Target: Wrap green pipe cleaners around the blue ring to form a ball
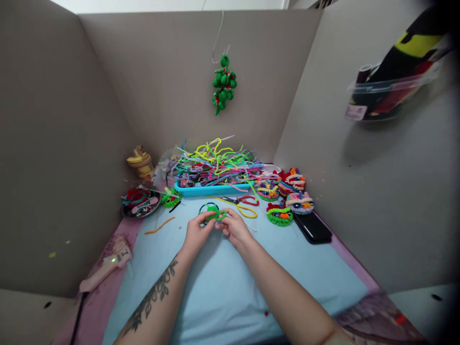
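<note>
Over the middle of the light blue cloth (230, 287), my left hand (197, 232) pinches a small green piece of pipe-cleaner work (211, 208) with a dark blue and white ring around it. The fingers of my right hand (235, 227) are closed on a bent green pipe cleaner (223, 214) at its right side. Both hands meet at the piece, and the fingers hide part of it. Just beyond lie scissors (241, 201) with red and yellow handles. A short orange pipe cleaner (159, 225) rests to the left.
Behind stands a blue tray (215, 190) heaped with pipe cleaners. Several finished fuzzy figures (279, 214) and a black phone (313, 229) are at right. On the left are a metal bowl (158, 207), a green figure (171, 197) and a pink glue gun (108, 266). Grey panels enclose the table.
</note>
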`<action>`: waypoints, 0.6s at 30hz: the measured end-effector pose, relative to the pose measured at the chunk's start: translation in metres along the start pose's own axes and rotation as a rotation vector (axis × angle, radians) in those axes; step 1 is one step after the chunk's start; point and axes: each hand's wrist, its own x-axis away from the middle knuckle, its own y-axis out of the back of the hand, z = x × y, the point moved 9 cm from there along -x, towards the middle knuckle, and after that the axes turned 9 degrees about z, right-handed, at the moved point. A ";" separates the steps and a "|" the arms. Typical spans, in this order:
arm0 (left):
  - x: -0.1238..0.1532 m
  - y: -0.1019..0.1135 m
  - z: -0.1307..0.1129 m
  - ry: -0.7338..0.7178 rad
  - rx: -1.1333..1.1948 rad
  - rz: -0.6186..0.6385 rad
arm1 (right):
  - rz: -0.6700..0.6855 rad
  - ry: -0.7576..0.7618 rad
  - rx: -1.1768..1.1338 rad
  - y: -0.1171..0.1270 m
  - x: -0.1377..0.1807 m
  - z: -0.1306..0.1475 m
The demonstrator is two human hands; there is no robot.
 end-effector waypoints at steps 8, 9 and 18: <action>-0.001 0.003 0.004 0.040 0.061 -0.031 | 0.027 0.060 0.016 -0.003 -0.003 0.000; -0.001 0.003 0.004 0.041 0.051 -0.033 | 0.020 0.075 0.018 -0.003 -0.003 0.001; 0.004 0.013 -0.003 0.008 -0.002 -0.148 | -0.035 0.129 0.262 -0.004 0.004 0.007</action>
